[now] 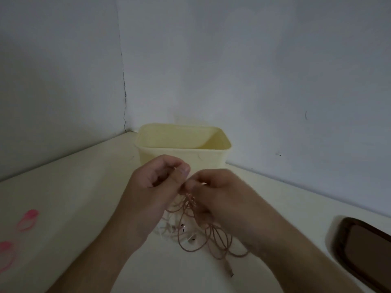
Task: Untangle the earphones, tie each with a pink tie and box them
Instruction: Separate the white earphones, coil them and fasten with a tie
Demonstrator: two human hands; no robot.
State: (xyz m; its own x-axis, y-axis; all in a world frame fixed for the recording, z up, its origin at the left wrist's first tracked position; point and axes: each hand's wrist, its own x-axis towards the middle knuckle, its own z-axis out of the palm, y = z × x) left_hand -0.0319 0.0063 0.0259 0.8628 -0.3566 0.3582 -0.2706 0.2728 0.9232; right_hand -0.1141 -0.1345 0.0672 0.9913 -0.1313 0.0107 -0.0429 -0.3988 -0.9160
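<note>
Left hand (pixel 157 182) and right hand (pixel 213 193) are both pinching the tangled earphones (pixel 196 231), lifting them just in front of the box (pixel 182 149). Judgement: tease loops apart slowly; avoid tightening knots. Pink ties (pixel 26 223) are lying well left of it.

Two bare arms reach forward from the bottom of the view and come together in the middle. The left hand (pixel 156 182) is curled, with its thumb pressed against its first finger in a tight grip. The right hand (pixel 213 191) is curled too, and its fingertips pinch right beside the left thumb. The two hands touch at the fingertips. Both wrists are bent a little inward.
</note>
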